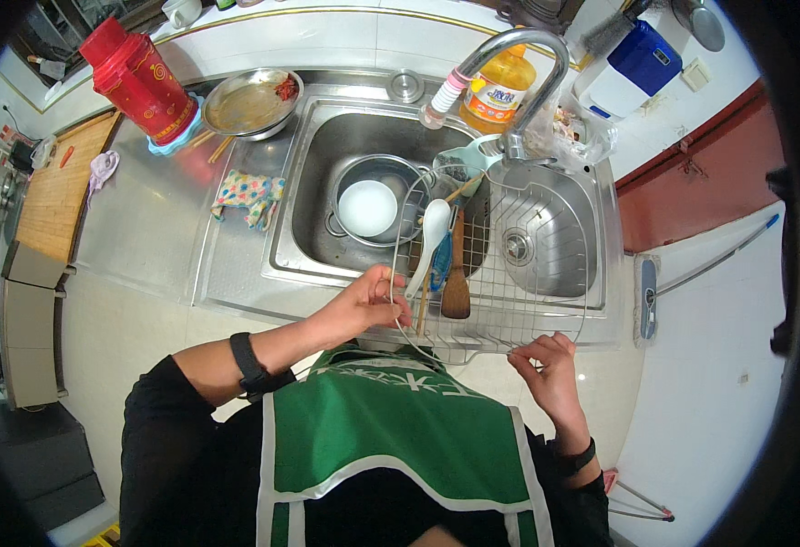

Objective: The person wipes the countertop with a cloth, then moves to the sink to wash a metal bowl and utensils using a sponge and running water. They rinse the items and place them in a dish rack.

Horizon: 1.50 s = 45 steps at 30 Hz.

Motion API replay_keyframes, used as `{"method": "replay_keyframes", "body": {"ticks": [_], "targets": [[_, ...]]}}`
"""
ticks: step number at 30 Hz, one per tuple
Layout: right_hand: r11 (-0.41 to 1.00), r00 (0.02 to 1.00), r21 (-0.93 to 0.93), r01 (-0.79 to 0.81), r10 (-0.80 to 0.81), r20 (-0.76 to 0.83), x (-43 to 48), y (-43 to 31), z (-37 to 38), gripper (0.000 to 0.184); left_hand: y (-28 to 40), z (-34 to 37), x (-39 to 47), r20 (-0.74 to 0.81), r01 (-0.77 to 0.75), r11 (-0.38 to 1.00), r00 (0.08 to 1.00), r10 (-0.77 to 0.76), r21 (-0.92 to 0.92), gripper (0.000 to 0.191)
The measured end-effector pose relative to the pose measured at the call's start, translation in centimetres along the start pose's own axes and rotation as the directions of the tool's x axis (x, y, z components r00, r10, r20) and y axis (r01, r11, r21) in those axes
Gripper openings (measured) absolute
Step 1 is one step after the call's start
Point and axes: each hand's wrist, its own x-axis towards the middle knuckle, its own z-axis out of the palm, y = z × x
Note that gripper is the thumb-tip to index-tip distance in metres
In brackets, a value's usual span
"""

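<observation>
My left hand (pixel 372 301) grips the left rim of a wire dish rack (pixel 509 273), and my right hand (pixel 550 362) pinches its near right corner. The rack is over the right part of the sink and the counter's front edge. Inside it lie a white spoon (pixel 434 229), a wooden spatula (pixel 456 294), a blue utensil (pixel 442 260) of unclear kind and thin wooden sticks. Left of the rack, a steel pot (pixel 346 179) with a white bowl (pixel 367 208) in it sits in the large sink basin (pixel 318 239).
The faucet (pixel 557 61) arches above the sink near an orange detergent bottle (pixel 502 89). A plastic bag (pixel 591 137) lies behind the small basin (pixel 564 205). Leftward are a patterned cloth (pixel 246 195), a metal bowl of food remains (pixel 242 106), chopsticks (pixel 219 149) and a red thermos (pixel 141 85).
</observation>
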Motion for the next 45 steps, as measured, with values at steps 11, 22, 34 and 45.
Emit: {"method": "replay_keyframes", "body": {"ticks": [11,22,34,45], "targets": [[1.000,1.000,0.024,0.002,-0.002,-0.010,-0.6,1.9,0.2,0.006,-0.3,0.8,1.7,-0.002,0.062,0.998,0.998,-0.062,0.005,0.034],[0.997,0.997,0.018,0.070,-0.070,0.029,1.2,0.1,0.3,0.006,1.1,-0.6,-0.1,-0.017,-0.012,0.999,1.000,0.013,0.039,0.034],[0.813,0.774,0.153,0.562,-0.582,0.249,9.6,-9.4,4.4,0.010,2.7,-5.2,-13.5,-0.468,-0.136,0.990,0.873,0.140,0.042,0.034],[0.469,0.375,0.272,0.840,-0.865,0.332,15.1,-21.7,13.0,0.010,-0.3,-7.2,-27.4,-0.803,-0.314,0.949,0.561,0.203,0.021,0.032]]}}
